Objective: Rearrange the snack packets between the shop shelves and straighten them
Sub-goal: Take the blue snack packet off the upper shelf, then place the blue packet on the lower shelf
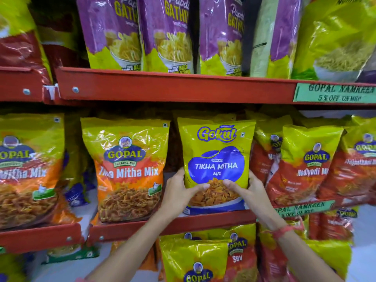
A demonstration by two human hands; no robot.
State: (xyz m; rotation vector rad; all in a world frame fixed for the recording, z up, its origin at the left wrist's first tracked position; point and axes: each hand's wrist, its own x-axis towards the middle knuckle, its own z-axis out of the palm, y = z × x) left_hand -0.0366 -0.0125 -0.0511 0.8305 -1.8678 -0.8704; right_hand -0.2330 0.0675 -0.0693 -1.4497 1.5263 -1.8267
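A yellow and blue Gokul Tikha Mitha Mix packet (216,151) stands upright on the middle red shelf (203,220). My left hand (179,192) grips its lower left side, thumb across the front. My right hand (246,190) grips its lower right side the same way. To its left stands an orange Gopal Tikha Mitha Mix packet (127,169), with a gap between the two. On its right lean red Gopal Nadiyadi Mix packets (305,167), close against my right hand.
Purple Papdi Gathiya packets (166,33) line the upper shelf (173,86). Another orange Gopal packet (26,169) fills the far left. Yellow Gopal Sev packets (203,259) stand on the shelf below. Green discount labels (333,92) hang on the shelf edges.
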